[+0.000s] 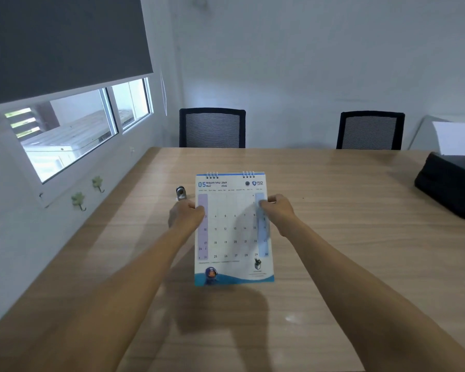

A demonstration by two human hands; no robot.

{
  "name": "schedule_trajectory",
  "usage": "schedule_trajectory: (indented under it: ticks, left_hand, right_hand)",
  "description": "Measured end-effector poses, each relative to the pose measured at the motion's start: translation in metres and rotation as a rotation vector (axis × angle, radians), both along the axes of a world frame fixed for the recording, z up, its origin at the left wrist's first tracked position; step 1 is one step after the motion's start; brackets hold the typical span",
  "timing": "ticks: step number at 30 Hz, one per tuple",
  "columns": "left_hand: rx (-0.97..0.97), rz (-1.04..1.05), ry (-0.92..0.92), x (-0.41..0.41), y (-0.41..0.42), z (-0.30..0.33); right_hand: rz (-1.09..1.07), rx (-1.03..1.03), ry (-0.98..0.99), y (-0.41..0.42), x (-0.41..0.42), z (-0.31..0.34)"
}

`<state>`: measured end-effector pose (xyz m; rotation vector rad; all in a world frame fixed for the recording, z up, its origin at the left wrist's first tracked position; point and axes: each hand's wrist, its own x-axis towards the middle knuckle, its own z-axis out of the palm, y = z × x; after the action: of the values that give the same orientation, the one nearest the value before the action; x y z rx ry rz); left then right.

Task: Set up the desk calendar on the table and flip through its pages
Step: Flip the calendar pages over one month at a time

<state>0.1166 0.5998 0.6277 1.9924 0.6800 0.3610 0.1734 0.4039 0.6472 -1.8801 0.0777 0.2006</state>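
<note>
A spiral-bound desk calendar [232, 232] shows its May 2026 page, white with a blue wave along the bottom. It is held above the wooden table [333, 237], tilted toward me, and throws a shadow on the wood below. My left hand [184, 214] grips its left edge about a third of the way down. At the same height my right hand [278, 212] grips the right edge, thumb over the blue weekend column. The wire binding is at the far top edge.
A small metal cylinder [181, 193] lies on the table just behind my left hand. A black bag [451, 183] sits at the right edge. Two black mesh chairs [212, 128] [371, 131] stand at the far side. A wall with hooks [78, 201] runs along the left.
</note>
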Motion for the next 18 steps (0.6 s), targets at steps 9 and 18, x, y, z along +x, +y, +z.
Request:
schedule_trajectory:
  ticks: [9,18]
  left_hand:
    - [-0.673,-0.095,-0.163,-0.011,0.013,0.055]
    - [0.085,-0.301,-0.177,0.015,0.001,0.081]
  right_hand:
    - [0.035,0.285,0.087,-0.018,0.009,0.034]
    - [0.223,0.102,-0.181,0.008,0.016,0.051]
